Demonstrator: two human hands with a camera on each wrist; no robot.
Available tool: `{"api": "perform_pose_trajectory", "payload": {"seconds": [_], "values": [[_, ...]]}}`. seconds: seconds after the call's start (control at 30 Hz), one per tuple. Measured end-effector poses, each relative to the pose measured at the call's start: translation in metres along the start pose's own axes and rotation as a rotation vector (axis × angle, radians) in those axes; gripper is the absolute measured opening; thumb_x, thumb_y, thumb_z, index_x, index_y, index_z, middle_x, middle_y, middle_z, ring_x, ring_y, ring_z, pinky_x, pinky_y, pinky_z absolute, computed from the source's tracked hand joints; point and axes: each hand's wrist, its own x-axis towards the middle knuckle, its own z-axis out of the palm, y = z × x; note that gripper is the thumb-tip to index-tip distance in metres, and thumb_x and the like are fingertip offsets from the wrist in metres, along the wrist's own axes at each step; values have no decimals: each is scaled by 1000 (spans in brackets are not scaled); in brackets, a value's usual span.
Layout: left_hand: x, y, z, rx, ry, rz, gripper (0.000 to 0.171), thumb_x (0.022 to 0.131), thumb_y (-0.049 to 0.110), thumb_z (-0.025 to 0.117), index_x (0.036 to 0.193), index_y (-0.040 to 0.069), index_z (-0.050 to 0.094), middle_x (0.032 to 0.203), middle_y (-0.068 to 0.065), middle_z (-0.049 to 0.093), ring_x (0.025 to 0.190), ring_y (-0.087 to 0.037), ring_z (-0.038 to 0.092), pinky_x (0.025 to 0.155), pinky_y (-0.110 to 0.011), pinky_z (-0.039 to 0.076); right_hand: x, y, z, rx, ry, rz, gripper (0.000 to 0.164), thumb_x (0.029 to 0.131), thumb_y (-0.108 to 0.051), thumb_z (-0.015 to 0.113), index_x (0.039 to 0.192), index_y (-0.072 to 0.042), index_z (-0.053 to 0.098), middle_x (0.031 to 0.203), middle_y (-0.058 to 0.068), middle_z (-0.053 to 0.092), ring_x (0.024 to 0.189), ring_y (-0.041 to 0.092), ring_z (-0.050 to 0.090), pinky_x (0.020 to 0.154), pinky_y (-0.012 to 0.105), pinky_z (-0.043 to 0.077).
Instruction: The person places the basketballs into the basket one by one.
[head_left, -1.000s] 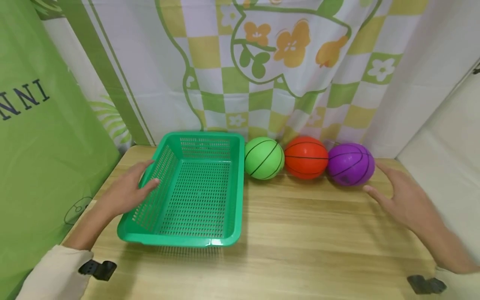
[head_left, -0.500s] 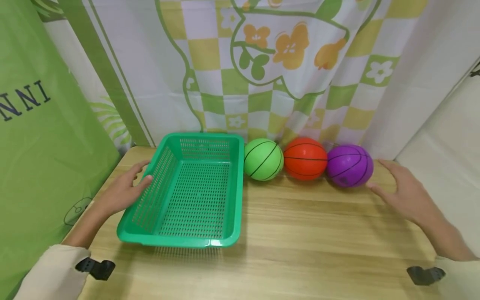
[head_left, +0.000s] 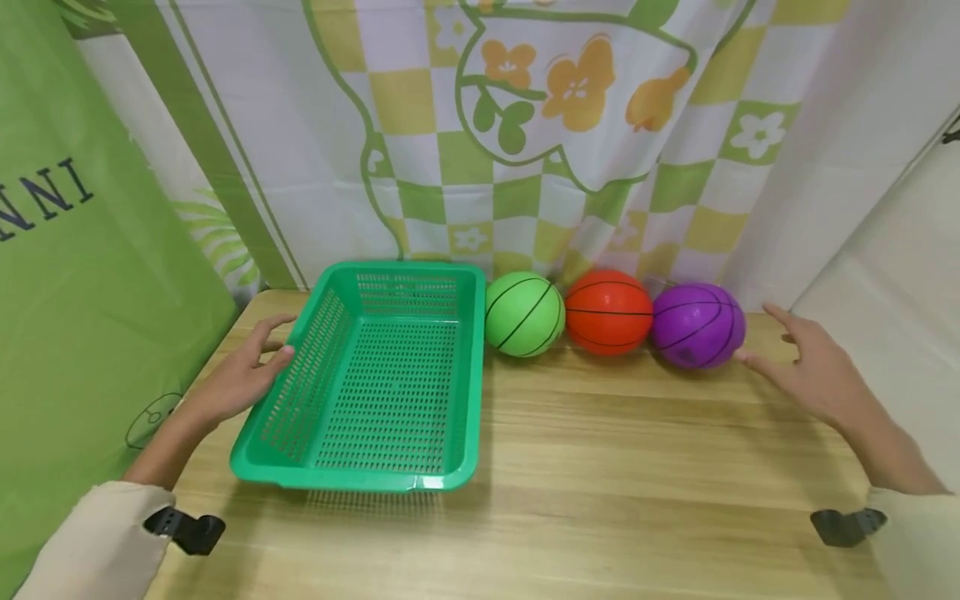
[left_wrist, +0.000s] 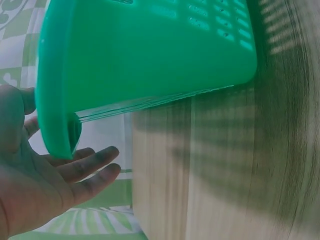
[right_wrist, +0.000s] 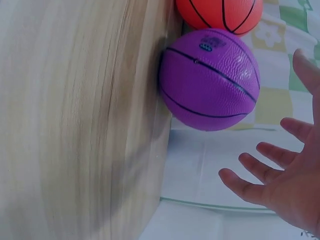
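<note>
A green plastic basket (head_left: 480,392) with slotted walls stands on the left of the wooden table. My left hand (head_left: 243,375) is at its left rim; in the left wrist view the fingers (left_wrist: 90,167) reach out loosely beneath the rim, not curled round it. To the basket's right, a light green ball (head_left: 525,314), a red ball (head_left: 609,312) and a purple ball (head_left: 697,325) line up, all with black basketball lines. Beside the purple ball is my right hand (head_left: 813,371), fingers spread and holding nothing. A gap shows between it and the ball in the right wrist view.
The wooden table (head_left: 600,483) reaches back to a patterned curtain (head_left: 420,167) right behind the balls. A green cloth (head_left: 90,333) hangs along the left side, and pale fabric (head_left: 907,333) borders the right.
My left hand has shifted slightly outward to the left at the basket's rim. My right hand has drawn a little away from the purple ball. Basket and balls stay in place.
</note>
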Motion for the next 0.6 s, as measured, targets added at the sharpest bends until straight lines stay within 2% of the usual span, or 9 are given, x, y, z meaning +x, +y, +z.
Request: {"api": "perform_pose_trajectory", "payload": {"seconds": [0.17,0.27,0.47,0.6], "values": [[5,-4,1,-58,-44,-40,59,111,26,30,163,16,4,146,-42,30,127,-60,38,92,-71,38,1,12,2,64,-40,-7,86,96,-31,65,157,4,16,146,47,21,124,68,27,90,82,23],[6,-8,0,-99,-56,-74,57,111,26,25,163,17,2,145,-40,32,123,-55,44,89,-65,42,-1,18,5,110,-46,-35,88,95,-27,67,158,4,14,150,44,16,129,68,20,93,83,17],[9,-11,-2,-134,-61,-90,56,111,24,23,162,11,3,138,-38,41,112,-46,55,88,-56,46,-2,24,7,160,-65,-33,90,95,-24,66,160,-4,7,152,42,12,125,70,24,85,83,28],[9,-10,-3,-142,-66,-92,56,111,22,22,162,10,4,135,-37,45,108,-42,59,86,-50,48,1,26,8,207,-77,-34,90,96,-22,65,161,-7,4,152,43,10,126,70,23,86,82,29]]}}
